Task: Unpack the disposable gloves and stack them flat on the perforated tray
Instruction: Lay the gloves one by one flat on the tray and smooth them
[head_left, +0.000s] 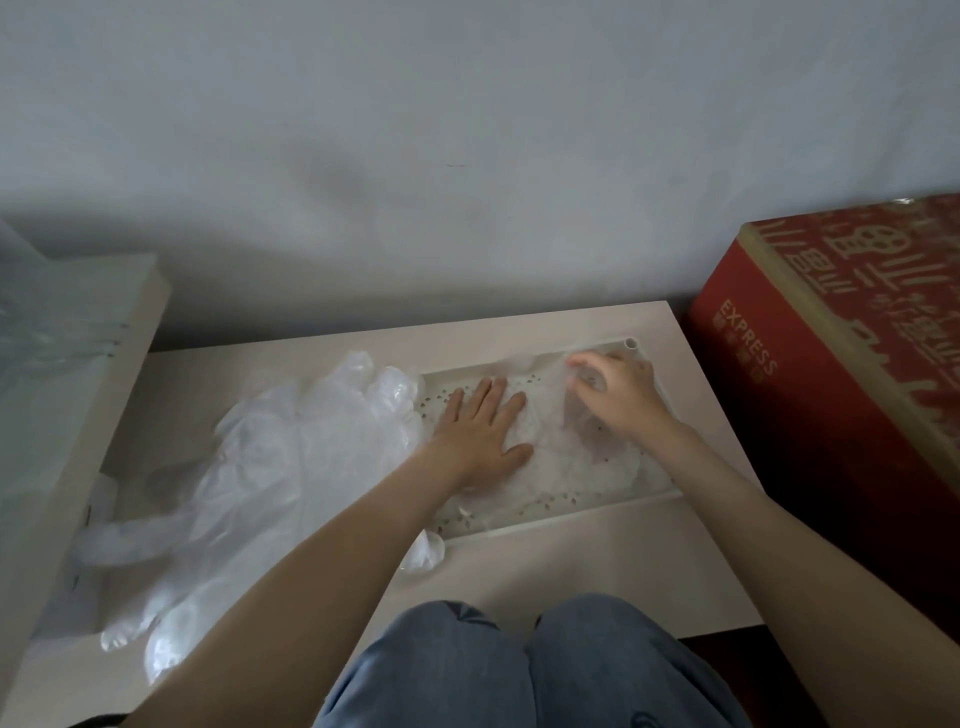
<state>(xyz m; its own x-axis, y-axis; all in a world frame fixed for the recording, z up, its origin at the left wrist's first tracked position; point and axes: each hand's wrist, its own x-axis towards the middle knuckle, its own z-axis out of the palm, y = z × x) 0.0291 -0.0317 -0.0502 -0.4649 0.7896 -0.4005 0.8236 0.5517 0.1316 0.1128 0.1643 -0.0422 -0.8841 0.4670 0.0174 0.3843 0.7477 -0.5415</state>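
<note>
The left hand (480, 426) lies flat with fingers straight, pressing the top glove (582, 457) into the perforated tray (561, 521), likely to pin the slippery film. The right hand (618, 395), fingers curled, seems to pinch that glove's far end near the tray's back right corner. A pile of clear gloves (291, 452) waits just left of the tray; the red carton (831, 374) crowds the table (623, 571) on the right, so free room lies leftward
</note>
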